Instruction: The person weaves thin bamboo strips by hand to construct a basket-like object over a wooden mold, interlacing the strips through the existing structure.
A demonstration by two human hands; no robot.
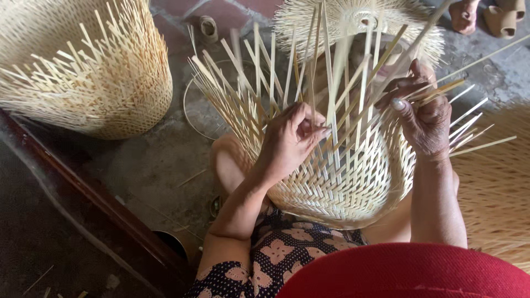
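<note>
While the half-woven basket (337,187) rests on my lap, my left hand (290,140) pinches one loose strip to keep it taut, and my right hand (422,118) grips several far strips (441,88), holding them aside

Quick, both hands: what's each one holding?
Left hand: closed, pinching a bamboo strip of the basket.
Right hand: closed around upright strips.

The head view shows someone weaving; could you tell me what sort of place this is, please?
Probably a home basket-weaving yard or workshop floor. The left hand and right hand work a half-woven bamboo basket, a finished-looking basket stands nearby, and the concrete floor carries stray strips.
</note>
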